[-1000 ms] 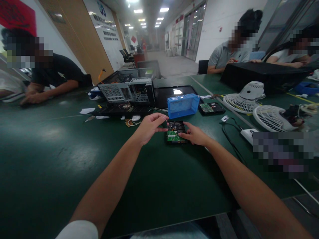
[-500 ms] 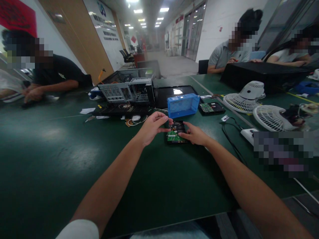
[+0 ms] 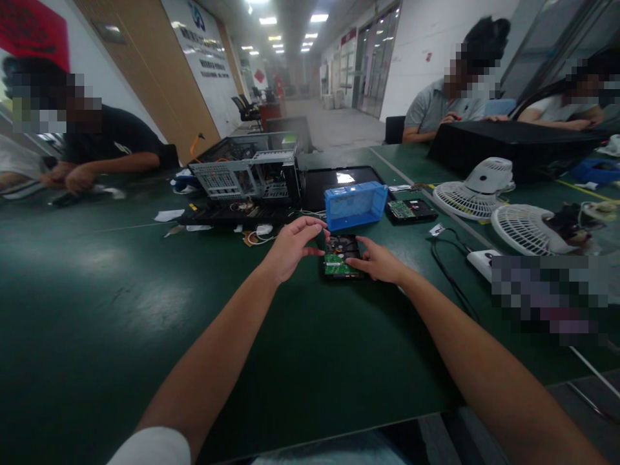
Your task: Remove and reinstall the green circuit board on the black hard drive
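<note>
A black hard drive point(image 3: 342, 269) with a green circuit board facing up lies flat on the table between my hands. My right hand point(image 3: 381, 261) holds it by the right side, index finger at the upper right corner and thumb over the board. Beside the drive's left edge is my left hand point(image 3: 294, 248), thumb and fingers apart; I see nothing in it. Just behind the drive stands a blue plastic bin point(image 3: 356, 205) on its side. Another hard drive point(image 3: 411, 210) lies to the right of that bin.
An opened computer case point(image 3: 247, 177) stands at the back left, with cables and paper scraps before it. White fans point(image 3: 472, 190), a black cable point(image 3: 453, 278) and a white power strip point(image 3: 482, 261) lie on the right. Other people sit around the green table point(image 3: 121, 310).
My left hand has shifted slightly left, away from the drive. The drive and my right hand stay in place. At far left, a co-worker's hands have moved.
</note>
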Demonstrator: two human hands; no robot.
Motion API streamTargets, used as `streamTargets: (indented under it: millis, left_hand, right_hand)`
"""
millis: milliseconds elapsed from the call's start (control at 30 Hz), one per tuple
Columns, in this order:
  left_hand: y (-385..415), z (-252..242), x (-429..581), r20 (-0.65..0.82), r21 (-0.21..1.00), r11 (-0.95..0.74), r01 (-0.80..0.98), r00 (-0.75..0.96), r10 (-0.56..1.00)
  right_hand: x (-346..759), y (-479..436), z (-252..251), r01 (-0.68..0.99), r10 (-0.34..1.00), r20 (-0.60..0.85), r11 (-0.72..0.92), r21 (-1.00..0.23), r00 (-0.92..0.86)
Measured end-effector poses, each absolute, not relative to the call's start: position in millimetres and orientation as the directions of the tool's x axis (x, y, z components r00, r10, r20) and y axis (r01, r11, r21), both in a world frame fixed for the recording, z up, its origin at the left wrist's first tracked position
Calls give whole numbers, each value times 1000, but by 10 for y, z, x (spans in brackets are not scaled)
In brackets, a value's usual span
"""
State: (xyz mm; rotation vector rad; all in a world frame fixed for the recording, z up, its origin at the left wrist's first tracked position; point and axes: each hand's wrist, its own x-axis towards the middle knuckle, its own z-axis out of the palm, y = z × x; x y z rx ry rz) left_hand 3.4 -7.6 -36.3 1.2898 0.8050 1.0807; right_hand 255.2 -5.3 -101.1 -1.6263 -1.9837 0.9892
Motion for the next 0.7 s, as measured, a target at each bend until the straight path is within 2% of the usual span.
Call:
streamTargets:
  millis: [233,700]
  left_hand:
    - [-84,-352,42,70,978,7,-211,357,931]
    - [-91,-356,55,82,977,-3,-211,367,927]
  right_hand:
    - [2548,-45,-1033,683,961,-128,77,-726,-244]
    - [2564,-28,-1018,728,949,-92,166,-665,-300]
